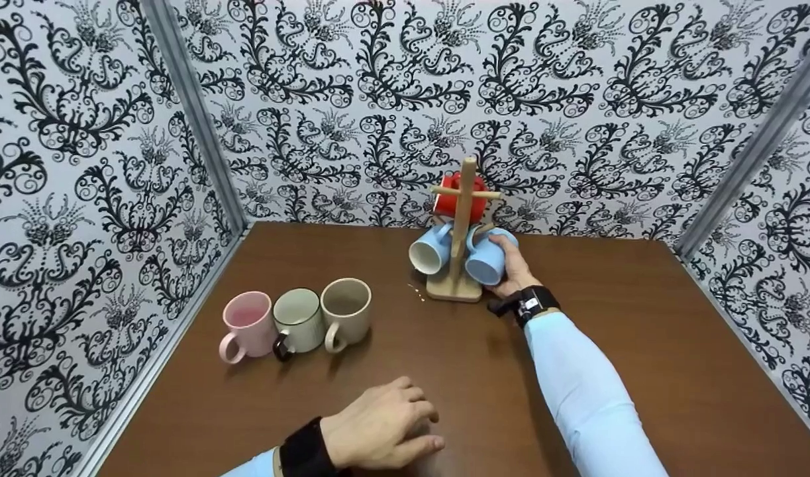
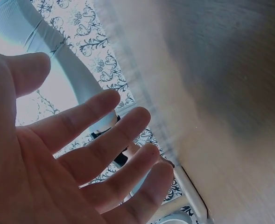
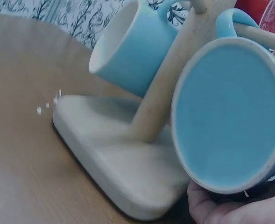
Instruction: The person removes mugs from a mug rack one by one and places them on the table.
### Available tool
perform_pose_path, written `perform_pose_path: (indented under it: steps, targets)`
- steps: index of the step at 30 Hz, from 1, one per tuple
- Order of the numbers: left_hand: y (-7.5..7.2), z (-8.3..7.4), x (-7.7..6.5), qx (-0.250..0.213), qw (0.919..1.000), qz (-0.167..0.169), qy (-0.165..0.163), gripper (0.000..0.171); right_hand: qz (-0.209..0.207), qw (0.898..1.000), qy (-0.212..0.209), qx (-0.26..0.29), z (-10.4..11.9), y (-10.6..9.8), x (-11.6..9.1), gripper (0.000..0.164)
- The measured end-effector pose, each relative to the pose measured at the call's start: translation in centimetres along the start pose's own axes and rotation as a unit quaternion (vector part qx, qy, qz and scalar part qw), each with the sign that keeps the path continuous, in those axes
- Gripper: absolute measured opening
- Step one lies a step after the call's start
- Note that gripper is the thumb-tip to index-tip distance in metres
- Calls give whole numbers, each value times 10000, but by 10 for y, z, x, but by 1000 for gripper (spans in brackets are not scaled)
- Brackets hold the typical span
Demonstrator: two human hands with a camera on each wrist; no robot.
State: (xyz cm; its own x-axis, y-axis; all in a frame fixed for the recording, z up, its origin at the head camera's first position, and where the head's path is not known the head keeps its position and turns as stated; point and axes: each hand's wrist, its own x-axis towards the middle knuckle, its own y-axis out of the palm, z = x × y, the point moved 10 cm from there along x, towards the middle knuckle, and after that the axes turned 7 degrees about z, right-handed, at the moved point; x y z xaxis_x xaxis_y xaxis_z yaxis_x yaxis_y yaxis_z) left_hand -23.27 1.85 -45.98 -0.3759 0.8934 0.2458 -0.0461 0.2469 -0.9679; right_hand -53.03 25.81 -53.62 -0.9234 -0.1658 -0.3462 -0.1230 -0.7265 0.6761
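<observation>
My right hand [image 1: 516, 270] grips a light blue mug [image 1: 486, 263] on the right side of a wooden mug tree [image 1: 455, 289]. In the right wrist view this mug's base [image 3: 230, 114] faces the camera, and its handle [image 3: 228, 23] loops around a peg. Another light blue mug [image 1: 429, 253] hangs tilted on the left side, its white inside showing. Behind the post is a red mug [image 1: 446, 202], partly hidden. Over the near part of the table is my left hand [image 1: 385, 424], holding nothing, its fingers [image 2: 107, 149] loosely bent and spread.
Left of the tree, a pink mug [image 1: 251, 324], a pale green mug [image 1: 300, 321] with a dark handle, and a beige mug [image 1: 347, 311] stand upright in a row on the brown table [image 1: 444, 358]. White bits [image 3: 40, 110] lie beside the tree's base. Patterned walls [image 1: 378, 99] enclose the table's back and sides.
</observation>
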Motion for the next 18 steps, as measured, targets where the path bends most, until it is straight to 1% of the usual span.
perform_pose_path:
  steps: [3, 6, 12, 18]
  targets:
    - [0, -1, -2, -60, 10000, 10, -19, 41, 14, 9988, -27, 489, -4, 4, 1, 68]
    - [1, 0, -3, -92, 9999, 32, -36, 42, -46, 9973, -51, 726, -6, 7, -1, 67]
    - [2, 1, -5, -194, 9997, 75, -91, 42, -52, 9972, -36, 751, -7, 13, -2, 69]
    - [1, 2, -3, -155, 9997, 140, -133, 43, -88, 9970, 65, 765, -4, 13, -1, 69]
